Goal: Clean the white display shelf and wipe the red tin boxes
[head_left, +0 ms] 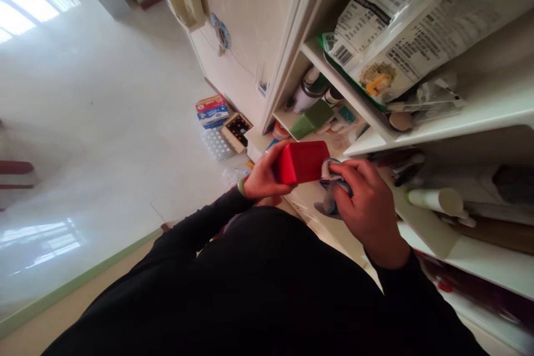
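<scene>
My left hand point(267, 172) is wrapped round one end of a red box point(306, 161), holding it up in front of the shelves. A grey-blue cloth point(331, 197) is bunched in my right hand point(367, 200), pinched between thumb and fingers. Part of the cloth touches or lies very near the right end of the box; I cannot tell which. The lower part of the cloth hangs below my fingers. What the box contains, if anything, is hidden.
Shelves point(375, 133) rise at the right, holding a large printed bag point(400, 28), a green box point(311, 119) and a white cup point(442, 200). Red and blue cartons point(212, 111), a crate of bottles point(237, 130) and a pack of white round items point(217, 144) stand on the floor point(125, 105).
</scene>
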`<state>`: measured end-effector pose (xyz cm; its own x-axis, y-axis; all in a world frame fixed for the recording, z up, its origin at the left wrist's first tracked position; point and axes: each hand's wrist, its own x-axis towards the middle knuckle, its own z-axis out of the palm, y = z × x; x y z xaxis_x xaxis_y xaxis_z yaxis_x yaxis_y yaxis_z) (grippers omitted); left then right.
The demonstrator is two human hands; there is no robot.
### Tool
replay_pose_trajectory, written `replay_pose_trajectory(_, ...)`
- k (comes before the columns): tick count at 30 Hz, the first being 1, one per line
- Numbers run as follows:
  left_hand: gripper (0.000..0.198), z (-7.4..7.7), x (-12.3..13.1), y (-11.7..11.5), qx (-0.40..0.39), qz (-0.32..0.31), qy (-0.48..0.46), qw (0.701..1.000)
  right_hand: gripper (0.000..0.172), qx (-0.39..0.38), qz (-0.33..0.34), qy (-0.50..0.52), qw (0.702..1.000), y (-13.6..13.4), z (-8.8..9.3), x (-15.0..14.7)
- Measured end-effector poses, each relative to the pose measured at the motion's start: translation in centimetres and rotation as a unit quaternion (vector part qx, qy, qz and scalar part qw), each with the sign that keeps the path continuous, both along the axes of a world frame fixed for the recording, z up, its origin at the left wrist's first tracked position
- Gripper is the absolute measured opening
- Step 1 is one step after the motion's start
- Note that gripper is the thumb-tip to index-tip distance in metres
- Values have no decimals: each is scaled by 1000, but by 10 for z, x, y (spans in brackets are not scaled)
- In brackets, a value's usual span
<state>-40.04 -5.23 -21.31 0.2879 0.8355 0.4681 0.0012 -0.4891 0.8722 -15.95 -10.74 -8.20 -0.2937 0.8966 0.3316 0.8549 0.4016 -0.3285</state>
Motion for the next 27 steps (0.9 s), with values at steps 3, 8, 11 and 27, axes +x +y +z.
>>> replay_pose_trajectory(3,100,0,0,3,22,-8,20,1000,29,-11,23,5,1000,-2,0,-11)
replay_pose_trajectory(8,100,-1,5,5,39,7,19,999,30,-11,54,43,998,4,5,-34)
replay_pose_trajectory(11,102,-2,9,6,64,4,28,998,34,4,53,58,997,19,6,-42)
replay_pose_trajectory(27,101,-2,7,1,41,1,17,999,43,16,59,-36,997,8,16,-29)
